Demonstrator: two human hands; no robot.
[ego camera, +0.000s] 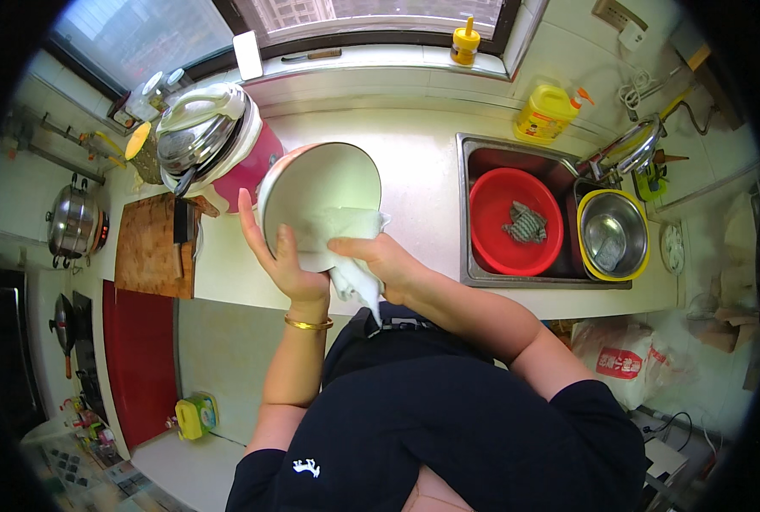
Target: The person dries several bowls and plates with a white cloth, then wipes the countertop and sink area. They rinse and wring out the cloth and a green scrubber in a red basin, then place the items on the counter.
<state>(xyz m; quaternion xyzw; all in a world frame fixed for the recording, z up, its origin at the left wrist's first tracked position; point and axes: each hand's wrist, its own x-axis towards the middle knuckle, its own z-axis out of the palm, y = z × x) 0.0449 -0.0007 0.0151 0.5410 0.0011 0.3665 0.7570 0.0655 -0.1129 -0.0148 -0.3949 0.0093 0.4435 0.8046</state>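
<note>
A large round bowl (322, 185), pale inside with some orange-red on its outer wall, is tilted above the counter with its mouth towards me. My left hand (288, 265) grips it at the lower left, thumb over the rim and fingers spread along the outside. In my right hand (386, 262) is a white cloth (357, 281). The cloth lies partly over the bowl's lower right rim and inner wall, and its loose end hangs below. The folds hide part of the rim.
A sink (466, 211) on the right holds a red basin (482, 246) with a grey-green rag (526, 224). A pink appliance (258, 160) stands behind the bowl at left. A cleaver (182, 230) rests on the cutting board (143, 249). A knife (312, 56) lies on the windowsill.
</note>
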